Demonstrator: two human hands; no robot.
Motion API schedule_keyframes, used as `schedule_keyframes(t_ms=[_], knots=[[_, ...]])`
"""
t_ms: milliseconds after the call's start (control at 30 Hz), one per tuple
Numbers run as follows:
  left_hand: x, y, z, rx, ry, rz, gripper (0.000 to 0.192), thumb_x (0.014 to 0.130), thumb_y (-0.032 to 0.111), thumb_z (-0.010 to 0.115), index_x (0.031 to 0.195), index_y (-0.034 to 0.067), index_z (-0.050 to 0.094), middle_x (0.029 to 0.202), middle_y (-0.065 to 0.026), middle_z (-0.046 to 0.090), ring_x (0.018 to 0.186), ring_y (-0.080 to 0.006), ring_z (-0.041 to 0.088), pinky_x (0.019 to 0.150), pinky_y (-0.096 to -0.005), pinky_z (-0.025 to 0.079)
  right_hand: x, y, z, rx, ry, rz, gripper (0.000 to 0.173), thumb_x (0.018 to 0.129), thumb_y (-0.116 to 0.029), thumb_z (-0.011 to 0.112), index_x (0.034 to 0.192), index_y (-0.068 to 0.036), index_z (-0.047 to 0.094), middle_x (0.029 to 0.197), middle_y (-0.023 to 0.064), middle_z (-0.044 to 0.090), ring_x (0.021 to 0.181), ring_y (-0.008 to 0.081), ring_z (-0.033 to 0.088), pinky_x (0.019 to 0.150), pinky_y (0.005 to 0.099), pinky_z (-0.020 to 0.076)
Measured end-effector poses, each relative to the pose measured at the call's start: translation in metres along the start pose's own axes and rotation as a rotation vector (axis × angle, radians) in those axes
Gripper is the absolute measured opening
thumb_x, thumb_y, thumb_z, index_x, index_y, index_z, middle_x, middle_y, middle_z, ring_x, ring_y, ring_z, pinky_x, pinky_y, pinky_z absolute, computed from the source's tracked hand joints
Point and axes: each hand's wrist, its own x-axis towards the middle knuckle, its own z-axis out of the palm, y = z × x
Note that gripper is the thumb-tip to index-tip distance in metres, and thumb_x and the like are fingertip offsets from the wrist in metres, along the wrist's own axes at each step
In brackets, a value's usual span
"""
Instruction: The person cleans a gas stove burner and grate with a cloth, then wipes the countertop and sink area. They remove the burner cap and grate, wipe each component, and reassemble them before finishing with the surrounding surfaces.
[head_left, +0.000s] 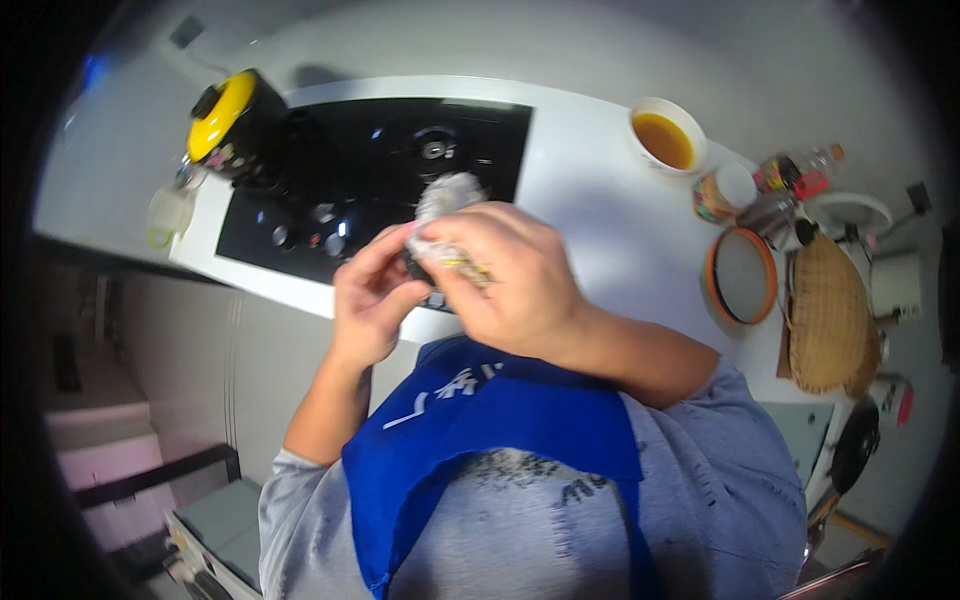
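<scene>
My right hand (517, 277) grips a crumpled whitish cloth (450, 196) with a bit of yellow on it, bunched between thumb and fingers. In my left hand (371, 292) is a small dark object (417, 270), mostly covered by the fingers and the cloth, so its kind is unclear. The cloth presses against this object where both hands meet. Both hands are raised in front of my blue apron (517, 405), above the front edge of a black glass gas hob (360, 150). A burner (435, 148) and control knobs (334, 244) show on the hob.
A dark pot with a yellow lid (229, 112) stands at the hob's left. On the white counter (600, 247) to the right are a bowl of orange-yellow liquid (664, 142), a jar (724, 193), a round orange-rimmed container (742, 274) and a woven basket (829, 315).
</scene>
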Motion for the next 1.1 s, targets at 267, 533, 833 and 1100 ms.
schedule_keyframes(t_ms=[267,533,833,1100], knots=[[-0.016,-0.001,-0.002,-0.103,0.200,-0.137,0.039,0.077,0.005,0.074,0.112,-0.001,0.058,0.107,-0.0095,0.064,0.096,-0.0166,0.062,0.086,-0.0305,0.049,-0.002,0.008,0.012,0.306,-0.103,-0.174,0.031,0.064,0.001,0.068,0.093,-0.003,0.062,0.082,0.0120,0.062,0.073,0.0298,0.061,0.063,0.0355,0.0497],[-0.007,0.006,0.000,0.020,-0.019,-0.035,0.053,0.075,-0.005,0.070,0.125,0.001,0.052,0.128,-0.0159,0.053,0.113,-0.0186,0.054,0.096,-0.0312,0.044,-0.001,0.047,-0.004,0.506,0.124,0.629,0.020,0.089,-0.011,0.061,0.103,0.001,0.055,0.095,0.0111,0.065,0.083,0.0112,0.062,0.069,0.0267,0.0508],[0.008,0.012,0.014,0.015,0.167,-0.104,0.051,0.072,-0.007,0.074,0.119,-0.004,0.054,0.110,-0.0122,0.062,0.096,-0.0143,0.061,0.088,-0.0303,0.051,-0.006,0.014,-0.018,0.285,-0.029,0.077,0.023,0.081,-0.004,0.067,0.103,0.001,0.061,0.095,0.0128,0.067,0.074,0.0149,0.062,0.064,0.0258,0.0507],[0.006,0.017,0.012,0.264,0.032,-0.101,0.042,0.071,-0.001,0.078,0.109,-0.004,0.060,0.103,-0.0072,0.064,0.093,-0.0112,0.062,0.087,-0.0263,0.051,0.001,0.019,0.002,-0.085,-0.072,-0.130,0.023,0.070,0.001,0.068,0.094,0.000,0.064,0.092,0.0156,0.067,0.070,0.0291,0.065,0.061,0.0327,0.0516]])
